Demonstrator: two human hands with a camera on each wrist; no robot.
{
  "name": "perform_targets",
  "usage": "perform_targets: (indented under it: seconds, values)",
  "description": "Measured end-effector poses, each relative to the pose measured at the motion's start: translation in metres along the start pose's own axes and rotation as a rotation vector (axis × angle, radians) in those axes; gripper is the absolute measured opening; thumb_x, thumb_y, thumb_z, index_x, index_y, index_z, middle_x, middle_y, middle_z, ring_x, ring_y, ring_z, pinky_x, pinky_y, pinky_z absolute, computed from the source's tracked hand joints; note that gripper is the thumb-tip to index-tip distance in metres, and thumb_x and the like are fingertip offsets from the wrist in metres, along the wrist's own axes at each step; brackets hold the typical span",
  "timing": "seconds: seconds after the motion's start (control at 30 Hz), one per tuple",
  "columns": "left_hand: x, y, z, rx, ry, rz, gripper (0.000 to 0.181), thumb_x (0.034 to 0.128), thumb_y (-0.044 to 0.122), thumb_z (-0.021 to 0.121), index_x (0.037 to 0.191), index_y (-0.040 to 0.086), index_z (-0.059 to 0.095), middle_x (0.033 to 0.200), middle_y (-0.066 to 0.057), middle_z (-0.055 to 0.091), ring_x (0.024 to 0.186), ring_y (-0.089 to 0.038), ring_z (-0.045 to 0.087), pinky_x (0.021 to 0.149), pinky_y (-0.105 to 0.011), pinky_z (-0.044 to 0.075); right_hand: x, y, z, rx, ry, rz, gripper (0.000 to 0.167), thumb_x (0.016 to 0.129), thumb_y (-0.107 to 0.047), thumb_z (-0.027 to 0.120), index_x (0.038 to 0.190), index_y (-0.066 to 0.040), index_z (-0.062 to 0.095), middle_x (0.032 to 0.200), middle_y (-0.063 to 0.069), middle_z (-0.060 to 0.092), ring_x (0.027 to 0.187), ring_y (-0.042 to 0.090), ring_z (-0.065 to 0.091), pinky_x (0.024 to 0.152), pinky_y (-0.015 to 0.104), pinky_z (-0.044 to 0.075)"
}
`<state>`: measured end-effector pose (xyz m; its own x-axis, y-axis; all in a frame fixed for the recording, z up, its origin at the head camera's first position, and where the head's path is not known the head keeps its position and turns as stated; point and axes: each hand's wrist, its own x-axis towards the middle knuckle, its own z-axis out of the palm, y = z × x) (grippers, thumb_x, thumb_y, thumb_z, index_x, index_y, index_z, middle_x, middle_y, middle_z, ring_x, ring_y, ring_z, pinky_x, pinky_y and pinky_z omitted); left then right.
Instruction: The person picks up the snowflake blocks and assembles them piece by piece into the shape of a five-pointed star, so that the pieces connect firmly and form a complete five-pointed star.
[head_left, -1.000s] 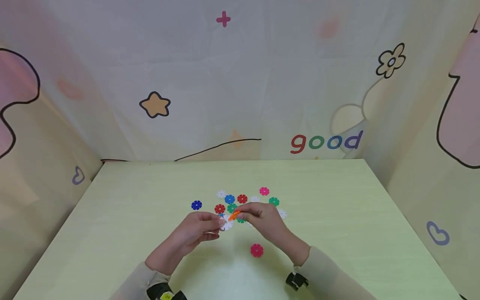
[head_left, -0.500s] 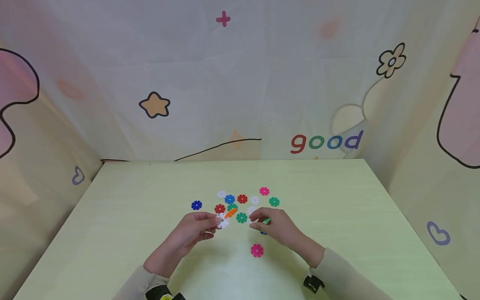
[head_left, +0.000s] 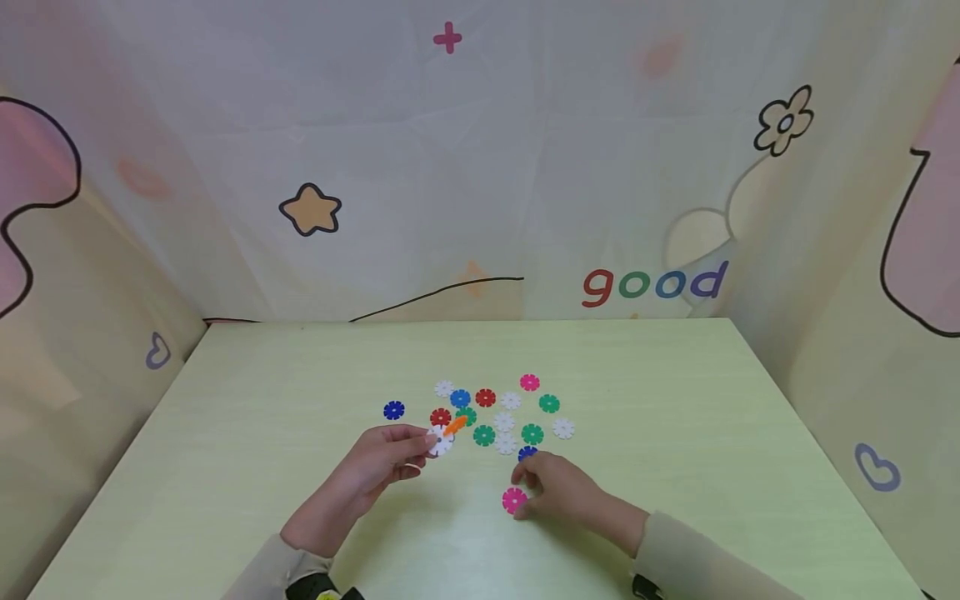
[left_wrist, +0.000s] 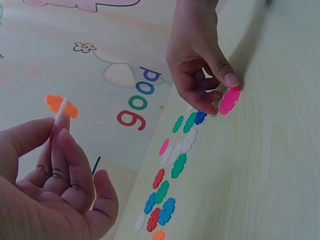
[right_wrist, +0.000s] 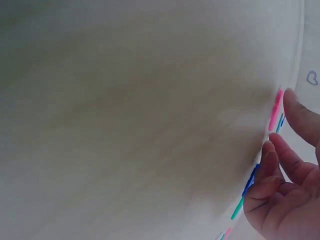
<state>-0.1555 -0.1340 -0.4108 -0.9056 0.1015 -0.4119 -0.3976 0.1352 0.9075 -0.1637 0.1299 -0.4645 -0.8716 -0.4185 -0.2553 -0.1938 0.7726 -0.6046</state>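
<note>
A printed backdrop (head_left: 420, 125) rises behind and beside the pale table (head_left: 675, 400). The left hand (head_left: 378, 467), lifted above the table, pinches a white disc (head_left: 442, 444) between thumb and forefinger, its other fingers loosely bent. The right hand (head_left: 566, 492) is down at the table, thumb and forefinger parted about the rim of a flat-lying pink disc (head_left: 513, 501), the thumb at its near edge; whether they grip it I cannot tell. Just beyond, a blue disc (head_left: 527, 452) lies partly behind this hand, and loose discs (head_left: 483, 436) spread farther back. The white disc turns its face to the head view and shows as a thin slanting strip in the left-wrist view. An orange disc (head_left: 455, 426) crosses it at the upper right, nearly edge-on from the head, its long axis sloping up to the right.
</note>
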Motion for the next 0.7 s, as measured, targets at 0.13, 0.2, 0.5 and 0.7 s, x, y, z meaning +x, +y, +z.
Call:
perform_targets:
  seconds: [0.13,0.2,0.5,0.7]
  values:
    - [0.0003,-0.0002,0.0000,-0.006,0.004,0.000,0.026,0.1002,0.019,0.066,0.115,-0.002,0.070,0.088,0.002,0.074,0.084,-0.018,0.064,0.077,-0.023,0.055,0.0012,-0.0017,0.0030,-0.011,-0.007,-0.010,0.031,0.078,-0.014,0.089,0.103,-0.008,0.071,0.087,0.000,0.059,0.085,0.016,0.051,0.074,0.028,0.048]
    - [0.0002,-0.0001,0.0000,-0.010,0.008,-0.002,0.026,0.1002,0.019,0.066,0.115,-0.002,0.070,0.088,0.002,0.074,0.084,-0.018,0.064,0.078,-0.023,0.055,0.0014,-0.0021,0.0041,-0.019,-0.011,-0.019,0.029,0.079,-0.012,0.088,0.102,-0.007,0.071,0.087,0.000,0.059,0.084,0.016,0.051,0.074,0.028,0.048]
    - [0.0012,-0.0018,0.0000,-0.024,0.008,-0.007,0.025,0.1004,0.019,0.066,0.115,-0.001,0.070,0.087,0.003,0.073,0.083,-0.018,0.063,0.077,-0.023,0.054,0.0011,-0.0040,0.0044,-0.011,-0.025,-0.038,0.026,0.082,-0.006,0.084,0.099,-0.009,0.064,0.088,-0.001,0.061,0.084,0.016,0.053,0.075,0.031,0.052]
    - [0.0010,-0.0016,0.0012,-0.035,-0.011,0.000,0.027,0.0999,0.020,0.067,0.116,-0.001,0.069,0.086,0.004,0.073,0.081,-0.016,0.064,0.080,-0.024,0.055,0.0009,-0.0051,-0.0027,0.014,0.004,-0.045,0.019,0.084,-0.004,0.080,0.096,-0.010,0.067,0.086,-0.001,0.065,0.082,0.014,0.056,0.073,0.027,0.052]
